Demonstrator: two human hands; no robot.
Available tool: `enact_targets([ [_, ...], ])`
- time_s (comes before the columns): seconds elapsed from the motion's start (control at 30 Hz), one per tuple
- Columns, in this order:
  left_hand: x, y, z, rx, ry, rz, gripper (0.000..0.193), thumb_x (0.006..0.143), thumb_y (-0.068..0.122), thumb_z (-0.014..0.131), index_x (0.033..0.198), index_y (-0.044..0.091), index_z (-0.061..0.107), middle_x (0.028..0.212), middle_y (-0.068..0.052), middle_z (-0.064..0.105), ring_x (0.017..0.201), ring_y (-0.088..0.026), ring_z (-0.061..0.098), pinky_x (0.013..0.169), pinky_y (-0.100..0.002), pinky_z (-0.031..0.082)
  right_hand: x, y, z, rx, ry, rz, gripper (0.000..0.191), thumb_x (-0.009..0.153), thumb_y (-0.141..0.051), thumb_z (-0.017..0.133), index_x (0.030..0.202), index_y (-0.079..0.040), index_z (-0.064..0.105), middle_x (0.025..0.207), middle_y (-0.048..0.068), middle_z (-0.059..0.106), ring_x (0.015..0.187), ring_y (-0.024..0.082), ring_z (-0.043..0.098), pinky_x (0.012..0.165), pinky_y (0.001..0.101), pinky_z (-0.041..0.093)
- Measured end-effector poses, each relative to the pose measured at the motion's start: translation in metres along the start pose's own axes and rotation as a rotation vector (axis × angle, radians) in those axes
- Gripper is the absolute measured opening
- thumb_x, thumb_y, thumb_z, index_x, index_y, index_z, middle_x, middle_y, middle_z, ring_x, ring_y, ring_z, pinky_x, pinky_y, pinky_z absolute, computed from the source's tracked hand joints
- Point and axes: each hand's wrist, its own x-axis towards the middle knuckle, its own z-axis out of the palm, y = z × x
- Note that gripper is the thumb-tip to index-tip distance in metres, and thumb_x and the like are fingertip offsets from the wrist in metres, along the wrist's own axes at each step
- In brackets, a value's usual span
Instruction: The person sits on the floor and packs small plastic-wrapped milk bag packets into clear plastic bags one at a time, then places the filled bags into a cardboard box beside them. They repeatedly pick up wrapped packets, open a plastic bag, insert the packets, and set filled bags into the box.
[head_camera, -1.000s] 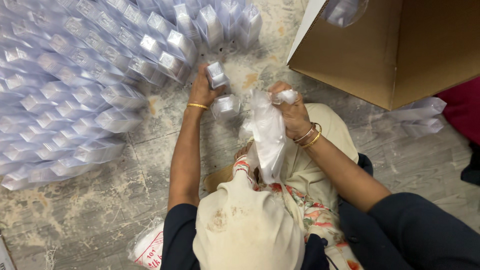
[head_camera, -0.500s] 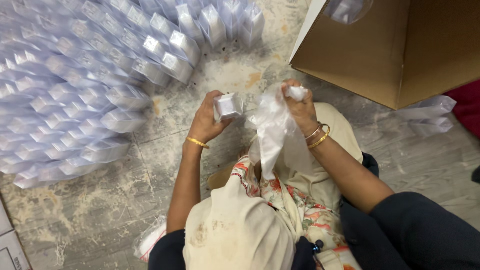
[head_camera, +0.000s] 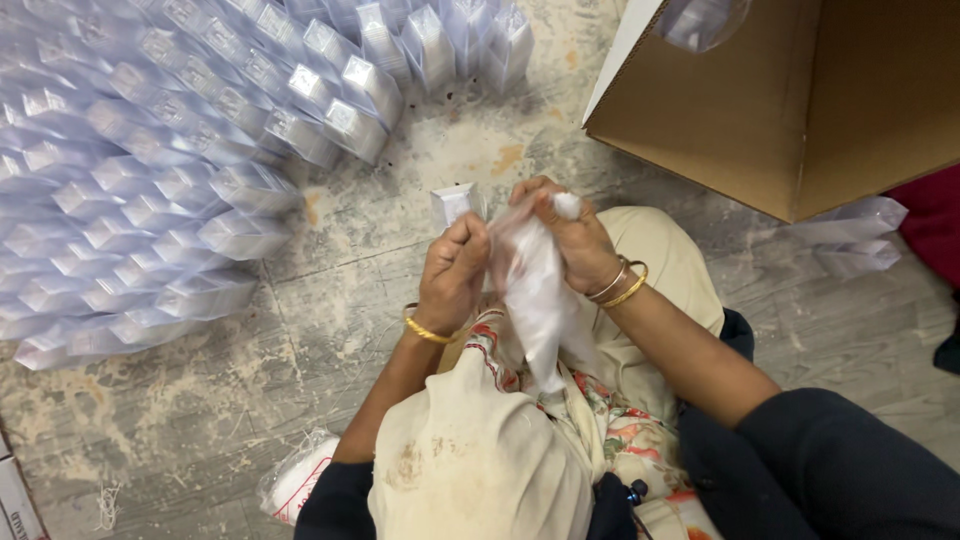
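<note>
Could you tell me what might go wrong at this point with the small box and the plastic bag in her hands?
The small clear box sits only at the left hand's fingertips, so it could slip onto the floor. The thin plastic bag, bunched under the right hand, might tear.

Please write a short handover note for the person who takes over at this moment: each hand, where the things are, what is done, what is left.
Left hand: closed on a small clear box that sticks up above the fingers.
Right hand: pinches the top of a thin white plastic bag, which hangs down over the lap.
Done: many clear boxes lie in fanned rows on the concrete floor, at left.
Left: the held box is not yet in the bag.
Nearby: an open cardboard carton at upper right; a bagged white roll by the left elbow.
</note>
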Motion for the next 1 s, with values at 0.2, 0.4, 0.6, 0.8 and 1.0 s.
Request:
enact_targets([
  [0.2,-0.019,0.052,-0.015,0.625,0.009,0.022,0.016,0.09,-0.003,0.07,0.094,0.005,0.056,0.079,0.003,0.058,0.066,-0.004,0.051,0.058,-0.023,0.038,-0.008,-0.02,-0.012,-0.218,-0.298,0.154,0.025,0.101,-0.025,0.069,0.086,-0.006,0.062,0.083,0.001,0.058,0.077,0.008,0.052,0.071,0.0238,0.044],
  [0.4,0.024,0.028,-0.032,1.152,0.587,0.377,0.021,0.097,-0.002,0.064,0.113,0.008,0.055,0.066,0.001,0.049,0.058,-0.007,0.044,0.051,-0.024,0.033,0.053,0.01,-0.019,-0.794,0.061,0.015,0.011,0.092,-0.017,0.07,0.09,-0.007,0.064,0.077,0.0,0.062,0.072,0.01,0.054,0.063,0.0273,0.045],
  [0.6,0.063,-0.011,-0.085,0.509,0.89,-0.237,0.016,0.096,0.004,0.042,0.104,0.013,0.053,0.072,0.001,0.055,0.055,-0.009,0.049,0.044,-0.027,0.035,0.099,0.07,-0.021,-1.025,0.163,-0.106,0.019,0.087,-0.015,0.069,0.105,-0.007,0.068,0.091,0.007,0.07,0.086,0.02,0.068,0.082,0.0315,0.052],
  [0.8,0.098,-0.046,-0.094,0.493,0.613,0.132,0.037,0.079,-0.006,0.042,0.107,0.008,0.062,0.082,0.0,0.062,0.069,-0.011,0.052,0.055,-0.027,0.041,0.042,0.056,-0.053,-0.68,0.249,-0.33,0.037,0.078,0.002,0.071,0.112,-0.008,0.06,0.107,0.004,0.061,0.101,0.016,0.058,0.088,0.0302,0.05],
  [1.0,0.15,-0.049,-0.073,0.911,0.548,0.186,0.012,0.09,0.003,0.058,0.092,0.006,0.069,0.078,-0.002,0.067,0.076,-0.014,0.06,0.07,-0.03,0.049,-0.024,0.037,-0.07,-0.439,0.196,-0.05,0.01,0.094,0.001,0.071,0.1,-0.006,0.067,0.098,0.005,0.065,0.09,0.011,0.06,0.079,0.0248,0.051],
])
